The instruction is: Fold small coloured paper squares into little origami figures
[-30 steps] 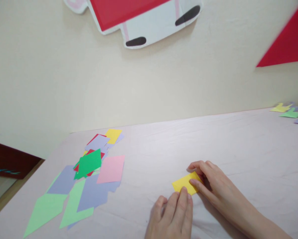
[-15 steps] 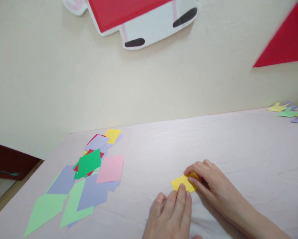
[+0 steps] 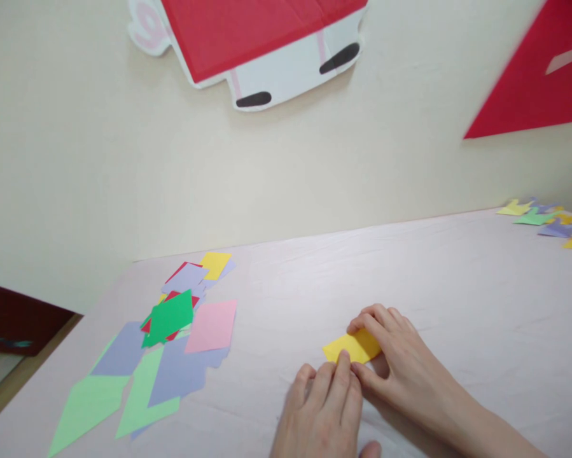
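A small piece of folded yellow paper (image 3: pixel 355 347) lies on the cloth-covered table in front of me. My right hand (image 3: pixel 400 353) grips its right part, the thumb at the near edge and the fingers curled over the far edge. My left hand (image 3: pixel 321 407) holds the near edge down with its fingertips, fingers close together and the thumb apart below them. Both hands nearly meet at that edge. The fingers hide part of the paper's right end and near side.
Loose coloured paper pieces lie at the left, among them a green sheet (image 3: pixel 172 318), a pink sheet (image 3: pixel 212 326) and a light green sheet (image 3: pixel 88 407). Several cut-out paper shapes (image 3: pixel 560 226) sit at the far right against the wall (image 3: pixel 276 172). Red decorations (image 3: pixel 266 38) hang there.
My right thumb has moved from on top of the yellow paper to its near edge, beside my left fingertips. More of the paper's surface shows. The view has shifted slightly.
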`<state>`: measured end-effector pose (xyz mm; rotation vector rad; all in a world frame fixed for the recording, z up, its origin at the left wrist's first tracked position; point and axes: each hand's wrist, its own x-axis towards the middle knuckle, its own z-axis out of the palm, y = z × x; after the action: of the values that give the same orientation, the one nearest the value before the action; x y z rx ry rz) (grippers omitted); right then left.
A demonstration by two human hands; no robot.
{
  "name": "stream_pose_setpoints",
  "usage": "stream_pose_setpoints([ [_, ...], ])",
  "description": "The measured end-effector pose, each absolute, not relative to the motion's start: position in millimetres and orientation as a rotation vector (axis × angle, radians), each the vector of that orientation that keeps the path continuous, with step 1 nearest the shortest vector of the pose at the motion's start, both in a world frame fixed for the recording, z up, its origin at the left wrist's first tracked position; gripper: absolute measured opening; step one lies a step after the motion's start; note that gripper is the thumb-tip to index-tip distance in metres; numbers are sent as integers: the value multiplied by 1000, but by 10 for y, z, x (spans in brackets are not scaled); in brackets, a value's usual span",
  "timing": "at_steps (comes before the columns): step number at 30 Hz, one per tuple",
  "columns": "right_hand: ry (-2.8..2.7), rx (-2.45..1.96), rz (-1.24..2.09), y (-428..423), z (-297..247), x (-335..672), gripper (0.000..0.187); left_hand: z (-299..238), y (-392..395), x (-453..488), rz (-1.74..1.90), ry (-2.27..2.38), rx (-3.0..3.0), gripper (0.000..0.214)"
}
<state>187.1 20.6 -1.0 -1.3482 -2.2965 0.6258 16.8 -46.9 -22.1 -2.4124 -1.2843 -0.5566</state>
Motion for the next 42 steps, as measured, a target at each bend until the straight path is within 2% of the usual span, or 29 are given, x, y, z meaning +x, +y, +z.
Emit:
stream_pose_setpoints([
  [9,-2286,-1353,692,238,-1,1855,24,-181,-456,187,-630,-1329,-2420,46],
  [25,-2198,-1201,898,376,-54,2022,55,-194,-525,82,-623,-1436,-2391,39],
  [33,-2173,-1181,1009,435,-72,2081,52,-142,-663,-169,-560,-1506,-2402,28],
  [39,-2127,-1165,1018,429,-77,2093,49,-10,-481,7,-602,-1806,-2427,53],
  [42,-2127,-1142,995,427,-85,2091,47,17,-319,163,-548,-1922,-2475,51],
])
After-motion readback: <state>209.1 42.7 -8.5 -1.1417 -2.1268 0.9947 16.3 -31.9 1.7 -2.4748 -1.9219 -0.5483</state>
